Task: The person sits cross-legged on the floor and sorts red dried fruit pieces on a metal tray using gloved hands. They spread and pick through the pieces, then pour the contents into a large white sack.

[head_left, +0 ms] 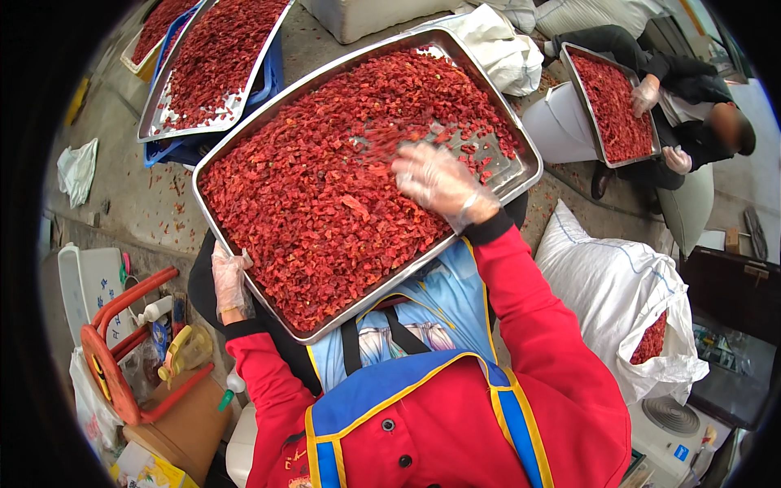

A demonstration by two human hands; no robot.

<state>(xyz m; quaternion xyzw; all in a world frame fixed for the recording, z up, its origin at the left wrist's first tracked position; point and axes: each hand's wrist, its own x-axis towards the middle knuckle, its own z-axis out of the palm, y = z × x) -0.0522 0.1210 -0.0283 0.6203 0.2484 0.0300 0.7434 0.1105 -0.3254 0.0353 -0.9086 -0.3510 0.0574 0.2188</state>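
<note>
A large metal tray (525,161) lies tilted across my lap, spread with small dried red pieces (317,201) whose exact kind I cannot tell. My left hand (232,280), in a clear plastic glove, holds the tray's rim at its lower left corner. Over the right part of the tray is my right hand (436,180), also gloved and blurred by motion. Its fingers are apart and touch the pieces; some pieces near the fingertips are blurred too. Bare metal shows to the right of that hand. A blue apron (451,293) covers my lap under the tray.
Another filled metal tray (152,116) rests on a blue crate (268,73). At right, a seated person (683,79) handles a tray (601,152) against a white bucket (558,122). An open woven sack (604,274) stands nearby; an upturned red stool (116,372) lies left.
</note>
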